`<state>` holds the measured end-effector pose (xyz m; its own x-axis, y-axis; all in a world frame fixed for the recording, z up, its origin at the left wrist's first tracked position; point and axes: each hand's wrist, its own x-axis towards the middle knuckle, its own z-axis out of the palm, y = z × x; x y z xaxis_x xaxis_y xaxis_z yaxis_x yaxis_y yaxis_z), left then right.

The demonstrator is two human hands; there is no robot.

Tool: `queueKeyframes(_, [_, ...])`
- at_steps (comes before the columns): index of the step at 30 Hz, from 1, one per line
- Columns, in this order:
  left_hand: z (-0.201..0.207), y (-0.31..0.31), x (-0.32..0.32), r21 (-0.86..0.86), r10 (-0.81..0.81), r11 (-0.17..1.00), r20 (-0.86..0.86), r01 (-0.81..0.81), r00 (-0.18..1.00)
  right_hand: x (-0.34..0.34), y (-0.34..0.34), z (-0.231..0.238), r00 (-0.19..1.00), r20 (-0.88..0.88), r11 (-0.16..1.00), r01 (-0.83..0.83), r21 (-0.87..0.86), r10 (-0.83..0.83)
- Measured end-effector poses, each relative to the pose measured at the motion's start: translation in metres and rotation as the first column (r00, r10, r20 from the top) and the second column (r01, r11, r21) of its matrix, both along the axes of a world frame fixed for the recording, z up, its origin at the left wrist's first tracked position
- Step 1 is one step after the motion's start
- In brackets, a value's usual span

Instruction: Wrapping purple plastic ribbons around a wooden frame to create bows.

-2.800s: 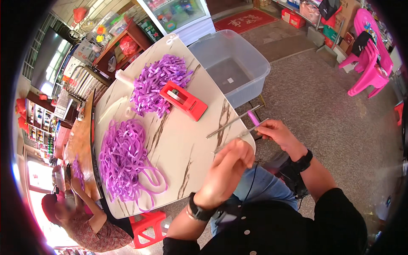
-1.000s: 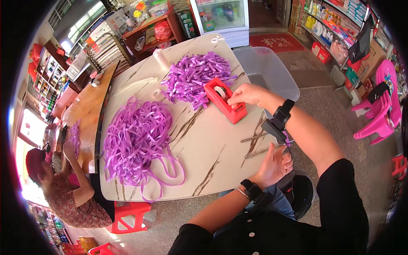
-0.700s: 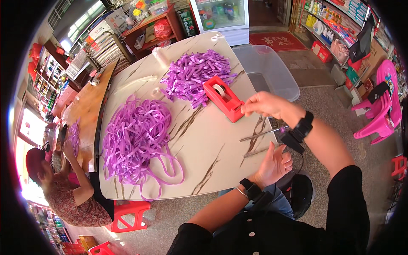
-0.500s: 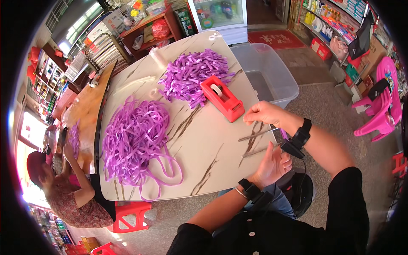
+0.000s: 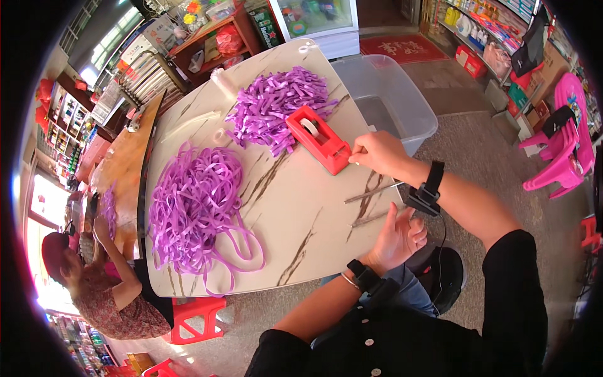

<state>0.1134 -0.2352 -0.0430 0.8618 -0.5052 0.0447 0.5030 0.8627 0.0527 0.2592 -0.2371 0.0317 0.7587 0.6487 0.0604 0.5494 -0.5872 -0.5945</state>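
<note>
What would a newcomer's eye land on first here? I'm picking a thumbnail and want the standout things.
Probably the big tangle of long purple ribbon on the left half of the pale marble-patterned table, with a second pile of short purple strips at the far end. Next, the red tape dispenser beside that pile, with the right hand at its near end. The left hand rests at the table's near edge.

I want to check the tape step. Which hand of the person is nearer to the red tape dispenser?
The right hand. Its fingertips are at the near end of the red tape dispenser, touching it or almost touching. The left hand is farther, at the table edge near the person.
</note>
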Motion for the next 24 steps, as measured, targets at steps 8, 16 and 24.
queueKeyframes(8, [-0.002, -0.002, 0.0, 0.011, -0.014, 1.0, -0.013, 0.014, 1.0, 0.016, -0.034, -0.017, 0.998, 0.044, 0.986, -0.039, -0.161, 0.047])
queueKeyframes(16, [0.002, 0.001, 0.0, 0.008, -0.016, 1.0, 0.011, 0.016, 1.0, 0.029, -0.102, 0.016, 0.73, -0.588, 0.926, -0.367, 0.094, 0.349])
queueKeyframes(24, [0.003, 0.001, 0.0, 0.032, -0.018, 0.999, 0.006, 0.018, 1.0, 0.023, -0.114, 0.013, 0.756, -0.558, 0.834, -0.518, -0.189, 0.343])
